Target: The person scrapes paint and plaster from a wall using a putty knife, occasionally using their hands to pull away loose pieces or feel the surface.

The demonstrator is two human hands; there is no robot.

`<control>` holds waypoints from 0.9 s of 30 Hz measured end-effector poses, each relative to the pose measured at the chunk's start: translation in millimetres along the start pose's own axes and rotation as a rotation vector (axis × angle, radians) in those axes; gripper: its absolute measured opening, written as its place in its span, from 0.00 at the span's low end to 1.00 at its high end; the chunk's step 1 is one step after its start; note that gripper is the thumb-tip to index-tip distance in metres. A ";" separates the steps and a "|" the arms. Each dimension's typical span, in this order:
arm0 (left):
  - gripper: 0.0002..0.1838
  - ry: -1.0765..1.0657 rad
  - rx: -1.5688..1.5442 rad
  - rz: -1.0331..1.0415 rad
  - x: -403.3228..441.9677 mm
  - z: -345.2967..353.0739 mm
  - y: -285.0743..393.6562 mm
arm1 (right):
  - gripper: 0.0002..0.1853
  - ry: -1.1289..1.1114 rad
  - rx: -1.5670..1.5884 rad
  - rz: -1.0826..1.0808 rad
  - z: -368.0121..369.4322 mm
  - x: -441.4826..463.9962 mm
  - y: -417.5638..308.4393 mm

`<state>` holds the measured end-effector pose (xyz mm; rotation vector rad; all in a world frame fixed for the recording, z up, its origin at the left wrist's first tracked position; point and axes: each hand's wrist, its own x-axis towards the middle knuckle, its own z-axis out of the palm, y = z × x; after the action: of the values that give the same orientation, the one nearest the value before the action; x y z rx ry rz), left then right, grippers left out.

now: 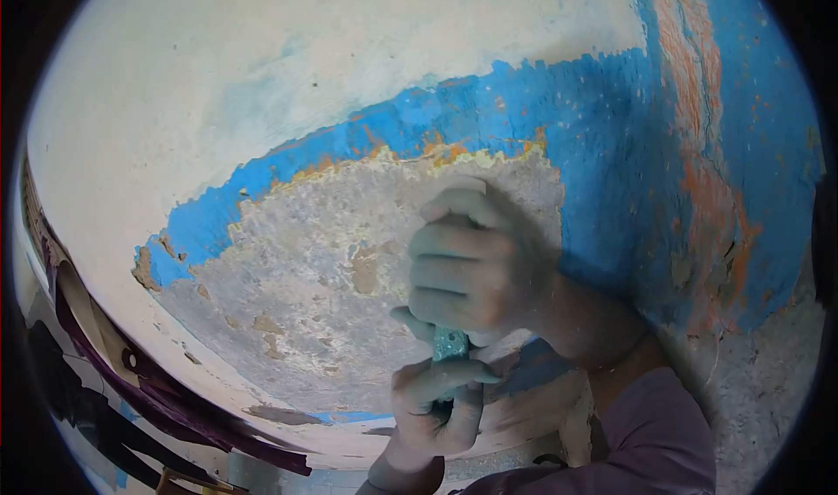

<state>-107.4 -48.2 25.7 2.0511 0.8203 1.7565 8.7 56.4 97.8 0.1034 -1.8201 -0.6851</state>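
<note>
Both of my hands are in front of the wall, closed on one tool with a speckled green handle [450, 345]. My right hand [467, 264] is the upper one, a fist whose forearm comes in from the right. Below it, my left hand [441, 403] wraps its fingers round the lower part of the handle. The tool's working end is hidden by my right hand, so I cannot tell its kind. Behind my hands lies a bare grey patch of wall [332, 277], rough and mottled, edged by a ragged band of blue paint [367, 141].
Off-white wall [218, 58] spreads above the blue band. On the right, blue paint [602, 163] meets a cracked orange-pink strip [707, 163]. Dark purple cloth [175, 408] and black items [83, 403] lie at the lower left. My purple sleeve [659, 429] fills the lower right.
</note>
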 end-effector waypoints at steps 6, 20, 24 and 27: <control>0.10 -0.022 0.001 0.007 14.9 -3.3 12.0 | 0.07 0.073 -0.062 0.064 -3.8 4.1 -1.4; 0.06 -0.147 0.145 0.030 9.4 -4.8 25.3 | 0.07 0.023 -0.010 0.077 -7.3 0.6 -0.8; 0.06 -0.077 0.076 -0.032 17.8 -8.2 26.1 | 0.08 0.043 -0.087 0.117 -11.2 10.7 -2.9; 0.05 -0.105 0.050 0.034 11.6 -9.4 40.7 | 0.09 -0.004 0.008 0.134 -13.6 7.9 -11.6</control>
<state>-106.8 -74.3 60.4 2.1812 0.8098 1.6453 15.0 38.2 101.4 -0.0144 -1.8158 -0.5842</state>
